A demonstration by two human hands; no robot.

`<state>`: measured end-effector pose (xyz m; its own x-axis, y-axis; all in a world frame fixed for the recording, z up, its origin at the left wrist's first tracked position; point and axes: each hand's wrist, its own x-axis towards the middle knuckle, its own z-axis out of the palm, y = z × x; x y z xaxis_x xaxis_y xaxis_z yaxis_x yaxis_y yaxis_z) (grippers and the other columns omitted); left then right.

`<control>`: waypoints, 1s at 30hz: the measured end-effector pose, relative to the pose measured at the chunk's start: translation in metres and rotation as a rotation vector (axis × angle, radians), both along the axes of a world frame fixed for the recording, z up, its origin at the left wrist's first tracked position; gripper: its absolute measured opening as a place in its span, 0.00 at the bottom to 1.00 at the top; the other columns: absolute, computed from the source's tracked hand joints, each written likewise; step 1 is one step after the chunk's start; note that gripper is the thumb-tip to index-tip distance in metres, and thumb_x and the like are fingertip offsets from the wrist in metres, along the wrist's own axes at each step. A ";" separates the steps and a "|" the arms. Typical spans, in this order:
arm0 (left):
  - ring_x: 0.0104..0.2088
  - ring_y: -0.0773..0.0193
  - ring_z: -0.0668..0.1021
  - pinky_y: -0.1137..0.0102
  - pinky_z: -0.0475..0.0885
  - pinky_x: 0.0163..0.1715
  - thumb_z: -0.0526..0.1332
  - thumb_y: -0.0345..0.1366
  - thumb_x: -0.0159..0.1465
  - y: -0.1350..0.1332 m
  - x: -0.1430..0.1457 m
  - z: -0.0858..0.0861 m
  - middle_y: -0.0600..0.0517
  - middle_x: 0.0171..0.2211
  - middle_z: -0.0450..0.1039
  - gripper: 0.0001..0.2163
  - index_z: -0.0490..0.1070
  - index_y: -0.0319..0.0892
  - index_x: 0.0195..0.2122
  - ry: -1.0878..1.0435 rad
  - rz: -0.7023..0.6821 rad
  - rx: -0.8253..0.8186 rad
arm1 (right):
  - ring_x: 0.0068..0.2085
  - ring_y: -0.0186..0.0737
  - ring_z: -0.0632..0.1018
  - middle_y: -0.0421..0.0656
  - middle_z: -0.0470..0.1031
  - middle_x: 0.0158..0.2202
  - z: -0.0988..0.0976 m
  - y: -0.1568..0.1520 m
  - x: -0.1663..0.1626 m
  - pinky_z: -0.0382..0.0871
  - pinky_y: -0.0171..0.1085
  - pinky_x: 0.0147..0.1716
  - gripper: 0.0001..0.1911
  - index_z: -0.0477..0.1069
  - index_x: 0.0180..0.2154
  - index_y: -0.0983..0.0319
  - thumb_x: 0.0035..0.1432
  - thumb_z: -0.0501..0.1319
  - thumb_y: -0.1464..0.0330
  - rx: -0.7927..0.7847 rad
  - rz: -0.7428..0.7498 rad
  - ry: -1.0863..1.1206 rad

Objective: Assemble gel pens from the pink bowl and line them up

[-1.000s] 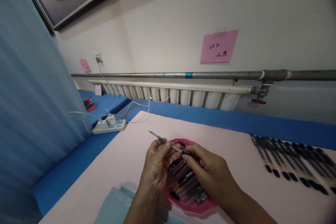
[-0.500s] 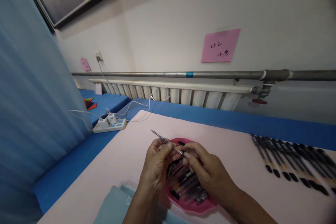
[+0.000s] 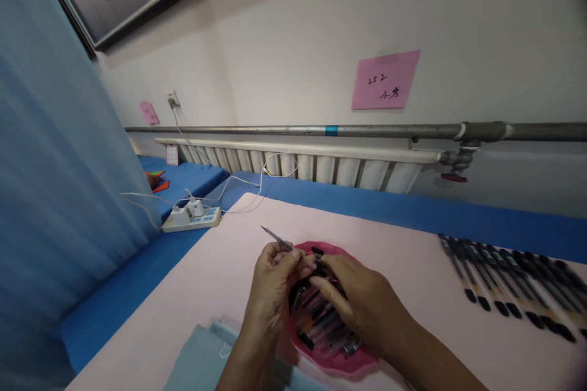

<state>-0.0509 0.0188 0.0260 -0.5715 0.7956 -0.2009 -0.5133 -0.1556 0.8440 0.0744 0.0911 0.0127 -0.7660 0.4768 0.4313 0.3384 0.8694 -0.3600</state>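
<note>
My left hand (image 3: 274, 275) is closed in a pinch around a slim pen (image 3: 277, 238), its pointed metal tip aimed up and to the left. The pen's rear end runs down toward my right fingers. Just over the bowl, my right hand (image 3: 355, 287) has its thumb and index finger apart, close to the pen's rear end and to dark pen parts. Its other fingers are hidden. Beneath both hands stands a pink bowl (image 3: 353, 372) with a wavy rim. Inside it lie clear pen barrels (image 3: 323, 330) and black pieces, partly covered by my right hand.
Several black-capped pens (image 3: 499, 275) lie in a row at the right on a pink sheet (image 3: 403, 269). A light blue cloth (image 3: 197, 360) is beside my left forearm. A white power strip (image 3: 192, 220) with plugs and cables sits at the left, near a blue curtain (image 3: 68, 165).
My right thumb and index finger, pinched at the pen's rear end before, have spread apart and shifted slightly left over the bowl. My left hand keeps the pen in nearly the same place.
</note>
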 end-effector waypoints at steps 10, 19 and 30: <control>0.27 0.67 0.78 0.74 0.71 0.29 0.66 0.33 0.51 0.003 -0.003 -0.009 0.52 0.24 0.74 0.11 0.64 0.38 0.30 0.042 -0.013 0.004 | 0.32 0.41 0.74 0.44 0.73 0.31 -0.002 0.000 -0.002 0.65 0.38 0.30 0.07 0.66 0.35 0.61 0.60 0.50 0.69 0.042 0.061 0.035; 0.27 0.65 0.78 0.73 0.70 0.28 0.66 0.34 0.50 0.004 -0.003 -0.010 0.54 0.22 0.72 0.11 0.64 0.39 0.30 0.075 -0.002 -0.012 | 0.32 0.41 0.74 0.45 0.74 0.31 -0.006 -0.001 -0.004 0.65 0.39 0.29 0.09 0.67 0.34 0.62 0.61 0.48 0.70 0.019 0.081 -0.002; 0.23 0.70 0.76 0.73 0.70 0.30 0.66 0.34 0.51 0.001 -0.006 -0.009 0.54 0.23 0.72 0.11 0.64 0.38 0.31 0.124 -0.048 0.014 | 0.27 0.37 0.70 0.39 0.68 0.24 -0.001 0.000 -0.006 0.64 0.36 0.28 0.10 0.64 0.28 0.60 0.60 0.49 0.67 -0.588 0.182 0.135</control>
